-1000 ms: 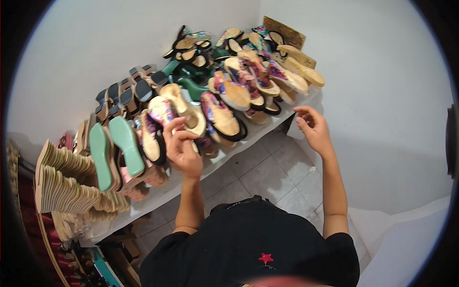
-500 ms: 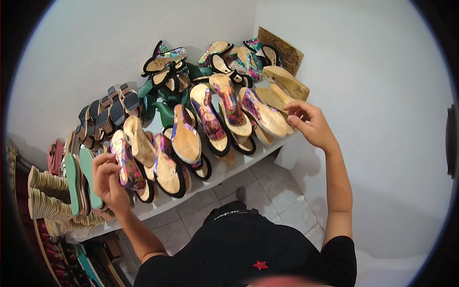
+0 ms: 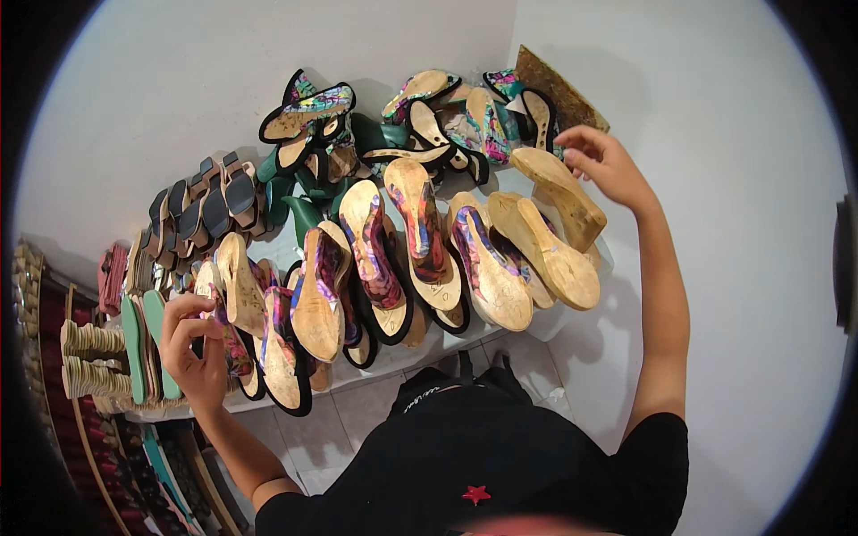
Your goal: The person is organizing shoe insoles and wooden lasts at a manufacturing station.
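Right hand (image 3: 609, 170) hovers near wooden shoe forms (image 3: 572, 272) on the table (image 3: 284, 250).

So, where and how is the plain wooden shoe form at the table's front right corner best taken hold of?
Probably hold this wooden shoe form by its broad rounded end, coming from the near side: that end points this way, unobstructed.
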Available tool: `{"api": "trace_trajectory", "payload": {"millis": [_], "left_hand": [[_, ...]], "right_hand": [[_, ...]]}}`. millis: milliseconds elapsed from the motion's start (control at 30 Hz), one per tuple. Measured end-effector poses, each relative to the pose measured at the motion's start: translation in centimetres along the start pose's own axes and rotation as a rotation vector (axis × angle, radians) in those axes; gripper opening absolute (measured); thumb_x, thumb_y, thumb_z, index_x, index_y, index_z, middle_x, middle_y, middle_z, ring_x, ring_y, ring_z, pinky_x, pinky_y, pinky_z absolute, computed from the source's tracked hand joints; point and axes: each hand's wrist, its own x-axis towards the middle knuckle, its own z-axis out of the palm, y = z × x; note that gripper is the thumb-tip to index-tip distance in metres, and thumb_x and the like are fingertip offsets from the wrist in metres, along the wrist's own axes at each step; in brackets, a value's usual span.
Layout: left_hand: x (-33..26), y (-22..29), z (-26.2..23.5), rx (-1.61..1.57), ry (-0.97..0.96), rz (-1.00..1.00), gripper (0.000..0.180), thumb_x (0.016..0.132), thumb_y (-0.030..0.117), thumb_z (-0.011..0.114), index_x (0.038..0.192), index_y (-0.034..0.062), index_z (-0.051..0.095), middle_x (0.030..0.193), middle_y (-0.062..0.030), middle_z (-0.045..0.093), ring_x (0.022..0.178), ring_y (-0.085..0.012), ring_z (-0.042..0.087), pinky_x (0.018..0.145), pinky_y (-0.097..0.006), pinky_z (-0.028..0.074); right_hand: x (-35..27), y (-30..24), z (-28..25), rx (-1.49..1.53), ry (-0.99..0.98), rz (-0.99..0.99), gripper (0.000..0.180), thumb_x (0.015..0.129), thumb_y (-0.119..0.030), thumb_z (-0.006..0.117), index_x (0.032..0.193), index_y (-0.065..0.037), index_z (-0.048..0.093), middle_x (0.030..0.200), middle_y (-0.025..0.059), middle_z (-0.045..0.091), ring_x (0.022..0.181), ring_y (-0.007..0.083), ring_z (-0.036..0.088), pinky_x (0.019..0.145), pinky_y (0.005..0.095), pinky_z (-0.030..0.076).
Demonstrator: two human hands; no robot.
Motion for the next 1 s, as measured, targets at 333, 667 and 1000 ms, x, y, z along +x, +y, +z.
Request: {"api": "trace_trajectory", "payload": {"millis": [333, 667, 1000], "left_hand": [[4.2, 8.1, 7.8, 0.069, -0.130, 0.062, 0.015, 0.055, -0.010, 0.051, 0.063, 0.0010, 0.044, 0.081, -0.0122, 0.055, 0.075, -0.0239, 0.052, 0.069, -0.031, 0.041], [11.6, 13.0, 21.5, -0.015, -0.320, 0.007, 0.016, 0.054, 0.000, 0.072, 0.066, 0.0018, 0.061, 0.080, -0.0041, 0.058, 0.072, -0.0168, 0.056, 0.063, -0.028, 0.044], [11.9, 8.4, 25.2, -0.098, -0.375, -0.224, 0.010, 0.067, -0.002, 0.066, 0.076, -0.0020, 0.064, 0.080, -0.0051, 0.059, 0.075, -0.0152, 0.057, 0.068, -0.026, 0.045]], "right_hand": [[8.0, 7.5, -5.8, -0.012, -0.239, -0.026, 0.022, 0.085, -0.020, 0.053, 0.102, -0.006, 0.055, 0.076, -0.0016, 0.052, 0.062, 0.0051, 0.048, 0.053, 0.0193, 0.041], [14.4, 14.8, -7.7, 0.065, -0.354, -0.016, 0.028, 0.084, -0.027, 0.054, 0.102, -0.006, 0.056, 0.081, 0.0020, 0.058, 0.063, 0.0088, 0.053, 0.054, 0.0227, 0.043], [18.8, 20.6, -3.4, 0.080, -0.346, 0.038, 0.030, 0.082, -0.029, 0.057, 0.099, -0.005, 0.056, 0.080, 0.0030, 0.058, 0.064, 0.0107, 0.054, 0.051, 0.0247, 0.044]]}}
